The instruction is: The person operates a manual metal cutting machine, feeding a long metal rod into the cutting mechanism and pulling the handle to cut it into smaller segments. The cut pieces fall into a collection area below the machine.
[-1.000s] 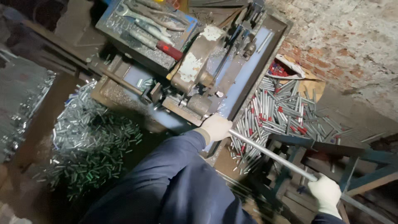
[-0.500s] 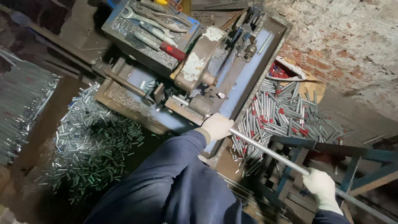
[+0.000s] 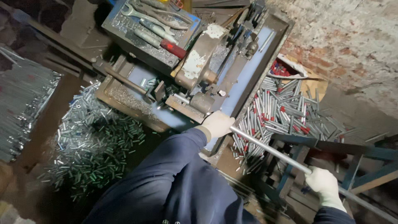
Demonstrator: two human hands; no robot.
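A single head-worn camera looks steeply down from above the person's shoulders, tilted clockwise, at moderate range. It faces the cutting machine (image 3: 215, 79) at frame centre, with a brick wall (image 3: 344, 41) upper right. No second view overlaps it.

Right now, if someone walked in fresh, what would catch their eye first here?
Probably the long metal rod running across the lower right, gripped by the gloved left hand at the cutting machine and the gloved right hand further back. Next, the heap of short cut metal pieces on the floor at left, and the pile of red-tipped tubes right of the machine, below the brick wall.
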